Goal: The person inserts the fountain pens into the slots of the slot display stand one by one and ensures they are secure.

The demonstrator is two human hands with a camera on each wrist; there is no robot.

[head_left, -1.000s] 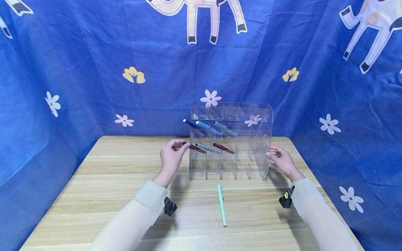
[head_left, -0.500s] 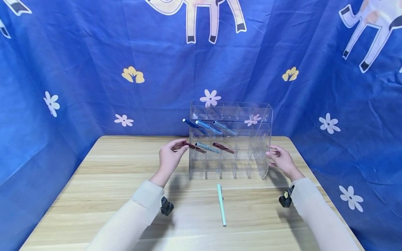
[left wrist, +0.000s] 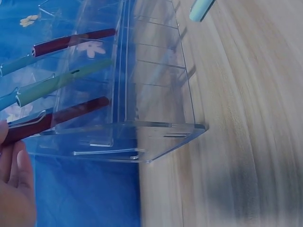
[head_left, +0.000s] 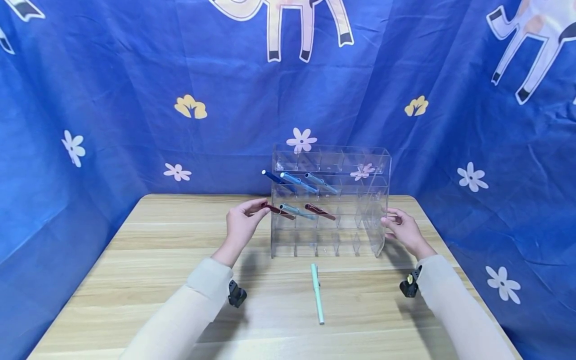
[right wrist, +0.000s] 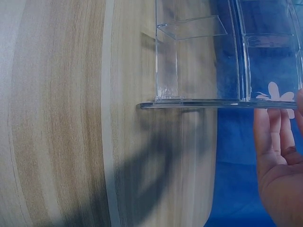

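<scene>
A clear acrylic pen rack (head_left: 306,237) with tiered compartments stands upright on the table. My left hand (head_left: 242,225) is at its left side and pinches the capped end of a dark red pen (left wrist: 35,126). That pen leans in the leftmost compartment of a middle tier. Beside it lie a light teal pen (head_left: 297,212) and another dark red pen (head_left: 320,212). At the rack's right side, my right hand (head_left: 402,232) touches the side panel with its fingertips, the fingers fairly straight in the right wrist view (right wrist: 279,165).
In the tier above sit a dark blue pen (head_left: 273,177), a bright blue pen (head_left: 299,183) and a grey-blue pen (head_left: 321,183). A mint green pen (head_left: 317,295) lies on the wooden table (head_left: 153,280) before the rack. Blue patterned cloth (head_left: 234,125) surrounds the table.
My left wrist and forearm have shifted slightly left, while the fingers stay on the dark red pen. My right hand, the rack and the other pens look unchanged.
</scene>
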